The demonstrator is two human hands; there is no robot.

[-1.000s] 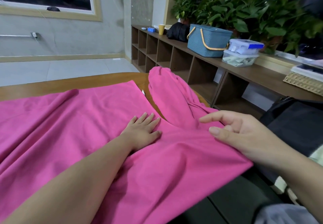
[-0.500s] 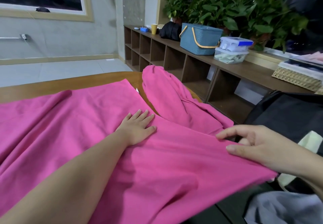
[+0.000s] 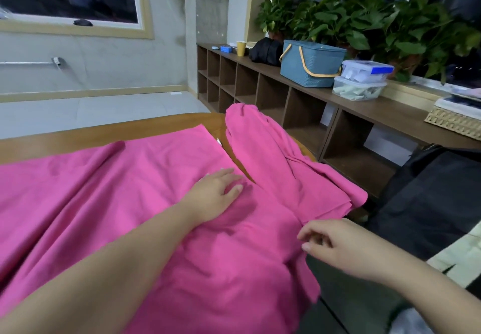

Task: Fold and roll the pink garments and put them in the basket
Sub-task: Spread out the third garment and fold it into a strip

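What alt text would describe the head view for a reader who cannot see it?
A person's left hand presses flat on a pink garment spread over a wooden table, while the right hand pinches its edge. A blue basket stands on a shelf behind.

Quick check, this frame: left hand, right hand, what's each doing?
Left hand: open, flat on the pink garment.
Right hand: pinching the garment's edge.
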